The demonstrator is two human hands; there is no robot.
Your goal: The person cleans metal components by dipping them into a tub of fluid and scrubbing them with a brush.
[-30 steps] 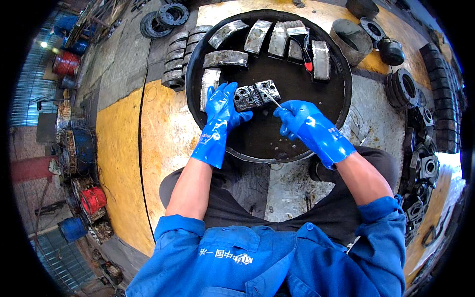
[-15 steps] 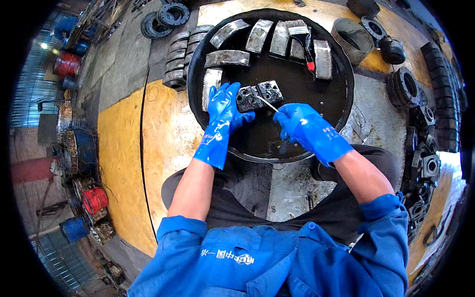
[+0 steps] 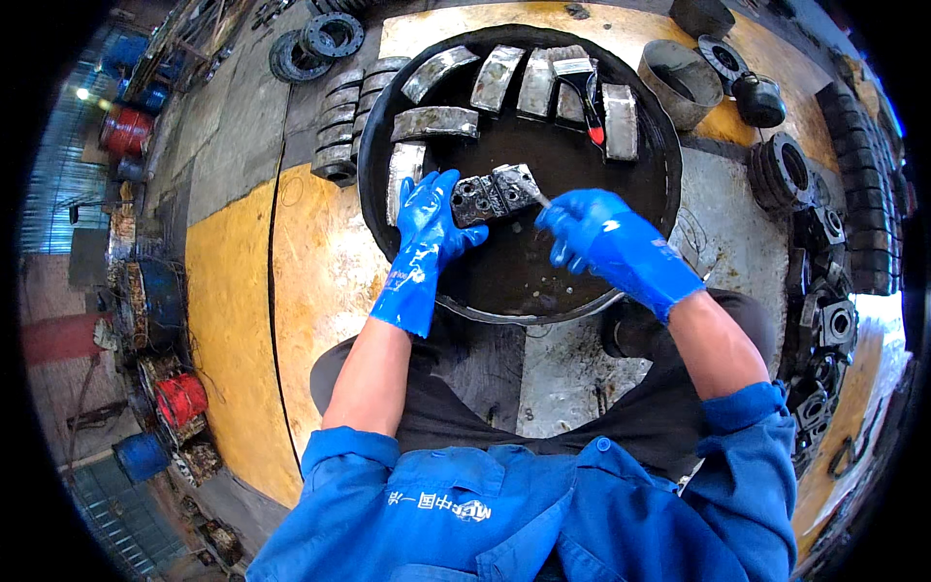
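My left hand, in a long blue rubber glove, grips the left end of an oily metal block with round holes. The thumb lies along its near side. The block sits over a round black pan with dark liquid in it. In the same kind of glove, my right hand is closed round a thin metal tool, whose kind I cannot make out. Its tip is at the block's right end; whether it touches is hard to see. Most of the tool is hidden in the glove.
Several curved metal segments lie along the pan's far and left sides. A paintbrush with a red-tipped handle rests among them. Outside stand a metal bucket, a black pot, stacked rings and more segments.
The tool's tip has moved from the block's middle to its right end. The block's right end has tilted slightly, and its upper face is turned differently. My left hand keeps its grip.
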